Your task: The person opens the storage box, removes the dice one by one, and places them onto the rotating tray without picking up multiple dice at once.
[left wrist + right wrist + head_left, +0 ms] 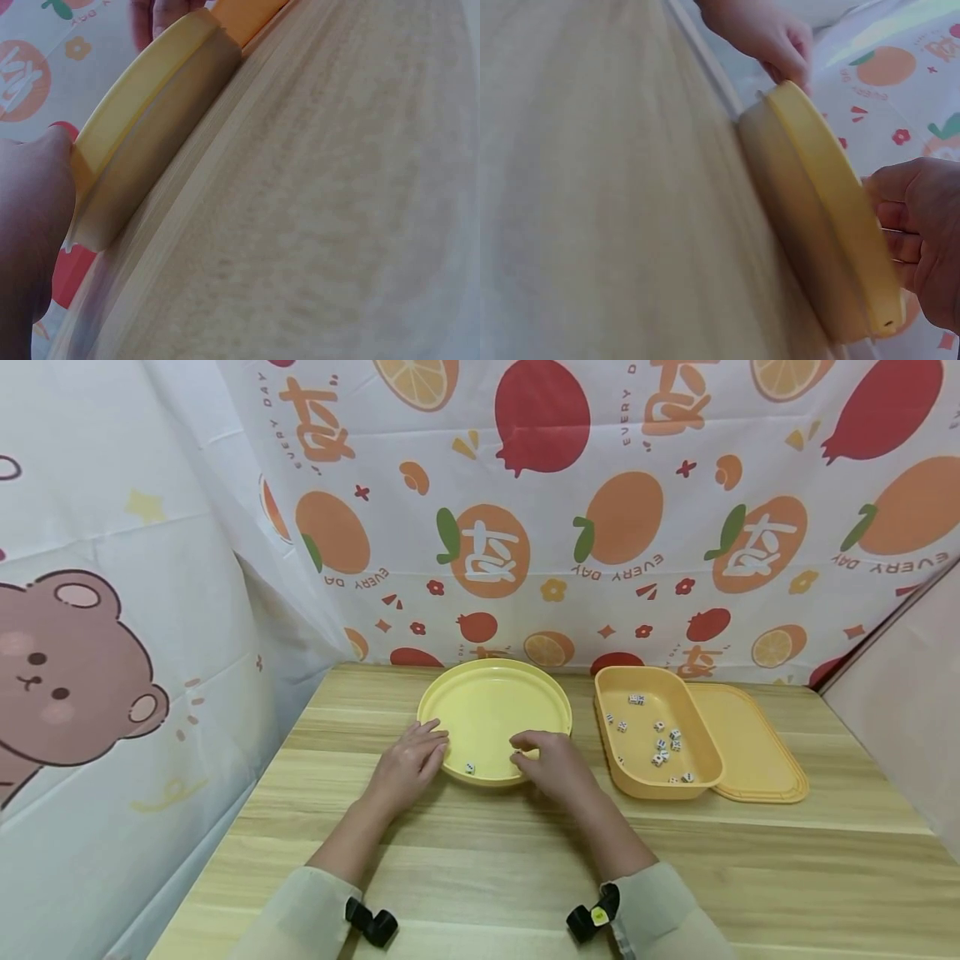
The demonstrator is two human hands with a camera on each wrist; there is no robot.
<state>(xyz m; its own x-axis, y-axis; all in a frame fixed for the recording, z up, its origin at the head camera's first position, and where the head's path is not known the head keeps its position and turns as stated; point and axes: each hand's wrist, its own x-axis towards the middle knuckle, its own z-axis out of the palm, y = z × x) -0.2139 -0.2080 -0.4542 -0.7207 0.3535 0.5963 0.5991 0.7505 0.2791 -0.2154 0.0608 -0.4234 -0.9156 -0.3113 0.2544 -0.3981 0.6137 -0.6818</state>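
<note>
A round yellow tray (pixel 487 710) with a raised rim sits on the wooden table. Inside it, near the front, lies a small white die (pixel 470 767) with dark pips. My left hand (pixel 408 764) rests on the tray's left rim, its fingers reaching just over the edge. Over the tray's front right part, my right hand (pixel 555 766) pinches a second die (pixel 517 752) between thumb and index finger; most of that die is hidden by the fingertips. In the right wrist view, the other fingers (pixel 900 244) of this hand lie behind the tray's rim.
Right of the tray stands a deep orange-yellow box (pixel 626 777) holding several dice (pixel 660 758). Its flat lid (pixel 757 752) lies beside it, partly under the box. A fruit-print cloth (pixel 551 589) hangs behind the wooden table (pixel 480 860), and a bear-print cloth (pixel 195 635) at the left.
</note>
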